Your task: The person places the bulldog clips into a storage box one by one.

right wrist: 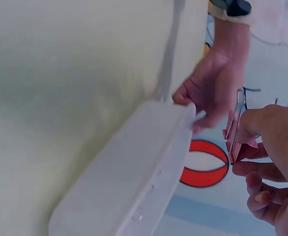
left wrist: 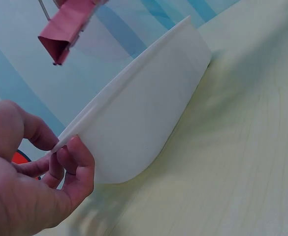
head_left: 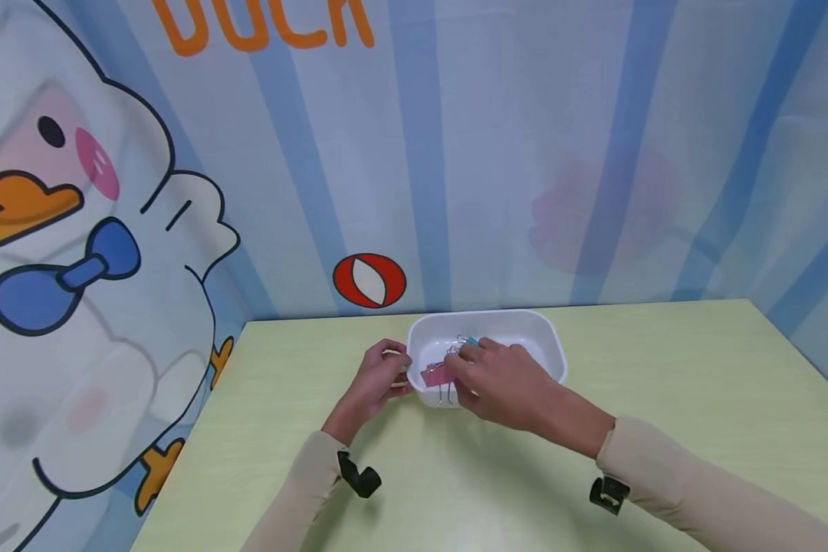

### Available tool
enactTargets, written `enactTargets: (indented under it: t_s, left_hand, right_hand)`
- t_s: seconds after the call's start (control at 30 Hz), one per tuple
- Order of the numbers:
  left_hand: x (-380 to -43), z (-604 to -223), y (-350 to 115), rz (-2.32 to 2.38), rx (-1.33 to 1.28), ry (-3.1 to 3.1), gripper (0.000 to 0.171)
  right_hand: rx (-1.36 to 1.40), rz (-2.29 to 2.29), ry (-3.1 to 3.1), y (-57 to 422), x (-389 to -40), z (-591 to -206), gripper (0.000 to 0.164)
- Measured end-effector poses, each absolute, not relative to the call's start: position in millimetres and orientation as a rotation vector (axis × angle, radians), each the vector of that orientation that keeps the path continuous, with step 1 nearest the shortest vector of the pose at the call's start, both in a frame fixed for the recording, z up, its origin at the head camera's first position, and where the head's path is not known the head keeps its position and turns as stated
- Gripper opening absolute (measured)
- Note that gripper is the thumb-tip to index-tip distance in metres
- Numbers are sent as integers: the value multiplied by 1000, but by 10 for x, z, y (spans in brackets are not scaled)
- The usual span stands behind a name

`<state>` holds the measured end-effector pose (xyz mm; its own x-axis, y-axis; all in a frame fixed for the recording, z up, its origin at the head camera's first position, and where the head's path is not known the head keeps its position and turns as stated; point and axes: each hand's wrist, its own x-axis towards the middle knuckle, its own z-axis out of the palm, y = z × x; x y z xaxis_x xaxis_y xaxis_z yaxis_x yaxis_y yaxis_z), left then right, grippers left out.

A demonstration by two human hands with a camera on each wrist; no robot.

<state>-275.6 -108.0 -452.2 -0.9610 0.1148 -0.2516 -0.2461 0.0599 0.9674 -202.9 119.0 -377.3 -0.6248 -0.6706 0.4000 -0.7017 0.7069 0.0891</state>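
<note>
A white plastic tray (head_left: 486,318) stands on the table with several binder clips inside, one of them teal (head_left: 471,341). My left hand (head_left: 379,372) pinches the tray's left rim between thumb and fingers, seen closely in the left wrist view (left wrist: 45,167). Above the tray's near left part, my right hand (head_left: 504,383) pinches a pink binder clip (head_left: 438,375) with silver wire handles. The right wrist view shows this pink clip (right wrist: 237,142) held up between thumb and fingers, apart from the tray. Most of the tray's contents are hidden behind the right hand.
The pale yellow table (head_left: 662,399) spreads around the tray. Close behind the tray hangs a blue striped backdrop (head_left: 476,192) with a cartoon duck at left and a red and white oval (head_left: 393,281). Both wrists carry black cameras (head_left: 609,494).
</note>
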Motion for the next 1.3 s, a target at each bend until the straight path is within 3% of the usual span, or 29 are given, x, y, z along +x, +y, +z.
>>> enactTargets:
  t_s: [0.5,0.8,1.3]
  left_hand:
    - [-2776,-4506,-1055,1960,-160,2079,30]
    - [-2765,-4514,-1046,1958,-151,2081,30]
    - [-2784,-4433,-1057,1758,-117,2204,31]
  right_hand:
    - [877,143,-2547,1500,-2356,-3466,39]
    - [760,145,-2494,1582,-2348,-3388,72]
    - [780,202,-2516,1721,-2278,-3528,69]
